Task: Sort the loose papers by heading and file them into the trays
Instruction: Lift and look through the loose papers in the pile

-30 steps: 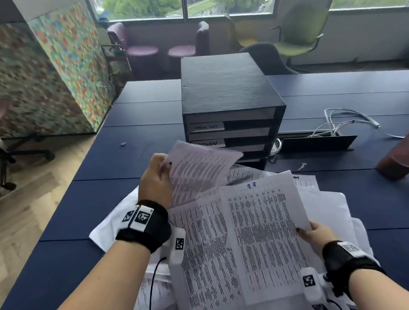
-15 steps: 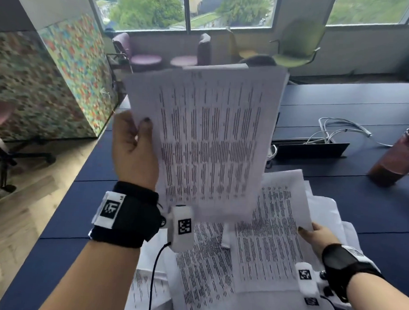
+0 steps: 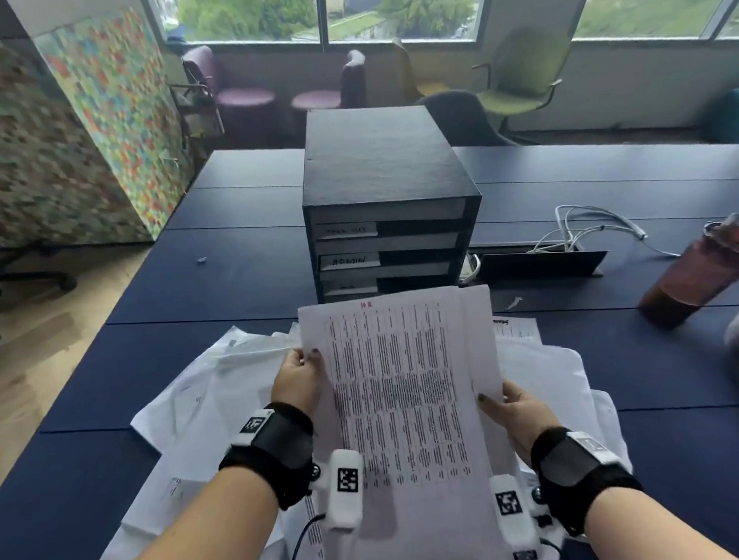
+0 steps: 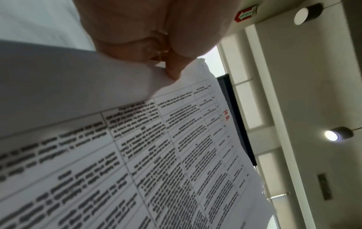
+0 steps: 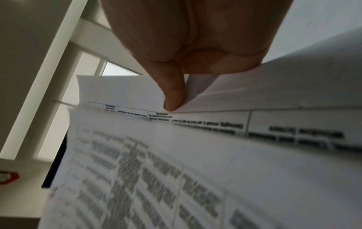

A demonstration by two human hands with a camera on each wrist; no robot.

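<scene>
I hold a small stack of printed sheets [image 3: 401, 391] above the table, the top one headed "HR" in red [image 4: 226, 115]. My left hand [image 3: 298, 376] pinches its left edge, thumb on top. My right hand [image 3: 508, 406] pinches the right edge, thumb [image 5: 173, 91] pressed on the paper. A second sheet [image 5: 121, 91] shows behind the top one. Under them lies a spread of loose white papers [image 3: 211, 383]. Straight ahead stands the black tray unit [image 3: 384, 187] with labelled drawers, one reading "ADMIN" [image 3: 349, 260].
A dark red tumbler [image 3: 694, 273] stands at the right, with white cables [image 3: 590, 230] and a black cable flap [image 3: 538, 264] beside the trays. The dark blue table [image 3: 240, 282] ends at the left over a wooden floor. Chairs stand beyond.
My left hand has brought its raised sheet down onto the sheet held by my right hand. Both hands now hold the stack together, lower and nearer the trays.
</scene>
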